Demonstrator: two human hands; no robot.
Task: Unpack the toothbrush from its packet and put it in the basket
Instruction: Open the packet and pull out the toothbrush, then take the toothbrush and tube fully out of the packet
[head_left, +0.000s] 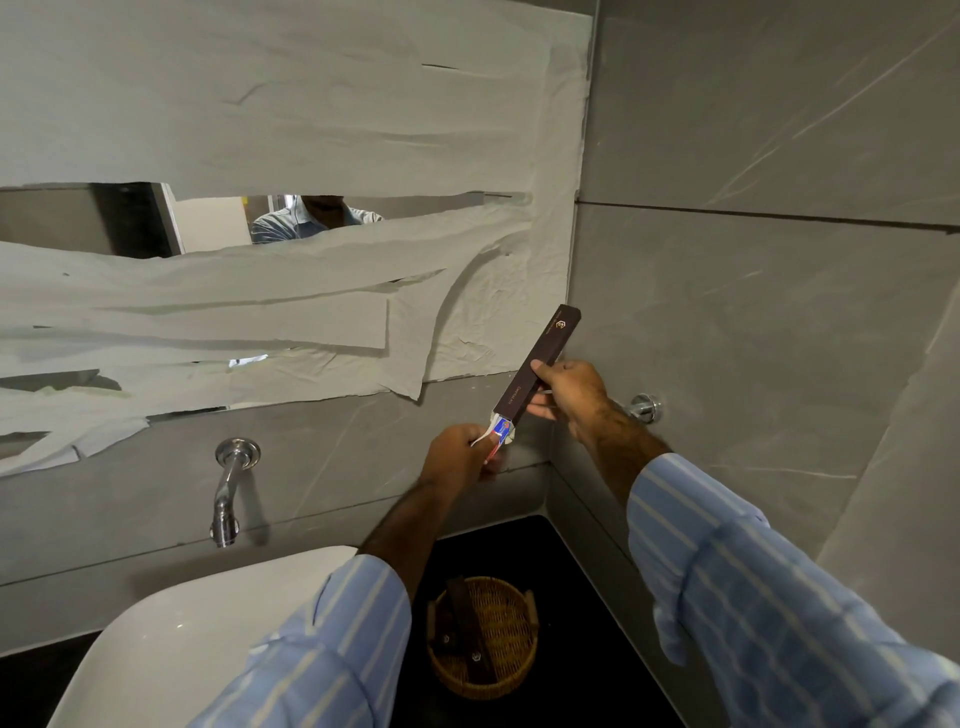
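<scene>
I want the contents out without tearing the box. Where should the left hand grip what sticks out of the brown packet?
Probably pinch the white-and-blue inner pack where it protrudes from the brown packet, coming from below-left and pulling along the packet's tilted axis while the right hand steadies the middle.

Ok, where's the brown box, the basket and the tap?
brown box (540, 358): head view, on its long front face.
basket (511, 660): head view, on its woven inside wall.
tap (226, 499): head view, on its shiny spout.
</scene>
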